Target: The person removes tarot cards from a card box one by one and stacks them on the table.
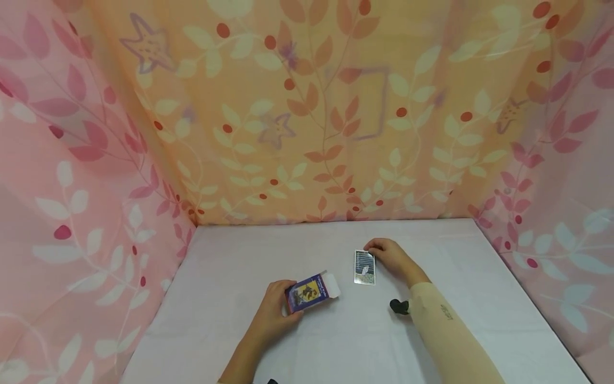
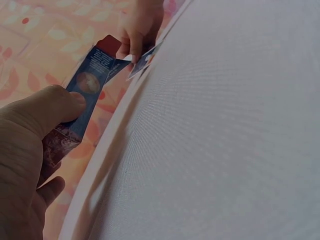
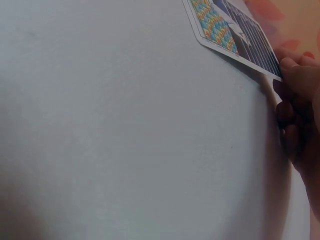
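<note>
My left hand (image 1: 278, 308) grips a purple-blue card box (image 1: 308, 292) with a yellow picture on its front. The box's white flap (image 1: 331, 284) stands open on the right side; in the left wrist view the thumb lies along the narrow side of the box (image 2: 90, 75). To the right of it, my right hand (image 1: 392, 257) pinches an illustrated card (image 1: 365, 267) by its top right corner. A white bird-like figure against dark stripes shows on the card, and in the right wrist view its near edge (image 3: 240, 59) sits slightly above the white tabletop.
A white cloth covers the table (image 1: 220, 320). Behind it hangs a yellow floral curtain (image 1: 268, 176), with pink floral curtains (image 1: 86, 213) at the sides. A small black object (image 1: 399, 306) sits at the right sleeve (image 1: 446, 325).
</note>
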Demonstrator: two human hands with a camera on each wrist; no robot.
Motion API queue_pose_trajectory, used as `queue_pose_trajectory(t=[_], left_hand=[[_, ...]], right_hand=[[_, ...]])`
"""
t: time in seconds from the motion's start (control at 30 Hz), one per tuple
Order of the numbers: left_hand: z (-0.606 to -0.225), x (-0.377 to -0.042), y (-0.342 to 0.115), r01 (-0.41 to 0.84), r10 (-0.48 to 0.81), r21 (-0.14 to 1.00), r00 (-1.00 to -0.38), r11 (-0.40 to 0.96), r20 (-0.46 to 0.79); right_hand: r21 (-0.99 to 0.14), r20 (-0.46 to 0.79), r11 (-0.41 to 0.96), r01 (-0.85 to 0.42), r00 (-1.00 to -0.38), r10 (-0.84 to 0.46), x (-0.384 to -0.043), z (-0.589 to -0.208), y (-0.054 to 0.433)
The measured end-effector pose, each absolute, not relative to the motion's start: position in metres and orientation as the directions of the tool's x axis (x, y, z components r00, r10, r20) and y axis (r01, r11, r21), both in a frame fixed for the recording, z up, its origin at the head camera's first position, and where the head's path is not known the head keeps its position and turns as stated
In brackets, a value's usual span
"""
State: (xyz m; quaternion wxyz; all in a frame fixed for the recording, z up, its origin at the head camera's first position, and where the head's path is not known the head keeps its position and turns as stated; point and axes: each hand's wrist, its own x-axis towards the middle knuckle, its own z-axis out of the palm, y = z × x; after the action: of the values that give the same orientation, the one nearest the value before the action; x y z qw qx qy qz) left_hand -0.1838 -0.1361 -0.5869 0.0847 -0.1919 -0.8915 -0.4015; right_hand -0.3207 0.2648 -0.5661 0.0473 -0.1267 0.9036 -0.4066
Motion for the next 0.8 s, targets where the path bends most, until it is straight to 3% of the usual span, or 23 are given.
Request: queue_pose_trajectory(t=[0.4, 0.8], left_hand=[[-0.5894, -0.1822, -0.1344, 0.395, 0.269, 0.695, -0.919, 0.601, 0.29], [-0.5904, -0.1822, -0.1348, 0.39, 0.265, 0.698, -0.921, 0.601, 0.287]], right_hand=[[-0.67, 0.023, 0.707, -0.226, -0.958, -0.284, -0.3274, -0.5693, 0.2667], [-0.667, -0.023, 0.724, -0.175, -0.967, -0.255, -0.3306, -0.5676, 0.2677]])
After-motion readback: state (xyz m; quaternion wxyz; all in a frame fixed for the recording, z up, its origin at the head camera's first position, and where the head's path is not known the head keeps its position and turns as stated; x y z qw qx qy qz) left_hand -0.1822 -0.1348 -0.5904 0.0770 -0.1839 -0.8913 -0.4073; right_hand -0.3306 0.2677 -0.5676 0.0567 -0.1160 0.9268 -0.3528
